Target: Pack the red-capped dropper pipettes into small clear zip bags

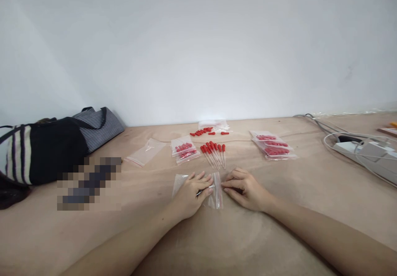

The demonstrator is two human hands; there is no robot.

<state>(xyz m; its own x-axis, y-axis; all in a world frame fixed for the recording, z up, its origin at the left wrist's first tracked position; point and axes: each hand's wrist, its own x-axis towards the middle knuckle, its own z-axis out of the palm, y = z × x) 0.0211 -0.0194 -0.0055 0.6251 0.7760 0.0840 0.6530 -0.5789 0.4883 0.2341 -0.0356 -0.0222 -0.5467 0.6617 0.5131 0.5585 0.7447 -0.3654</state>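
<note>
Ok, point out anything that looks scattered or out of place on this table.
The loose red caps lie scattered near the wall, unlike the tidy row of droppers and the stacked filled bags. One empty bag lies askew on its own, off to the left.

Bare worktop [279, 226] lies open around both arms; droppers [214, 154] and filled bags [274, 145] crowd ahead, striped bag [46, 152] left, cables [356, 143] right.

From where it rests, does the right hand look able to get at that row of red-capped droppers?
Probably yes. The right hand lies flat on the table beside a clear bag, and the droppers lie just beyond it with nothing between them.
</note>
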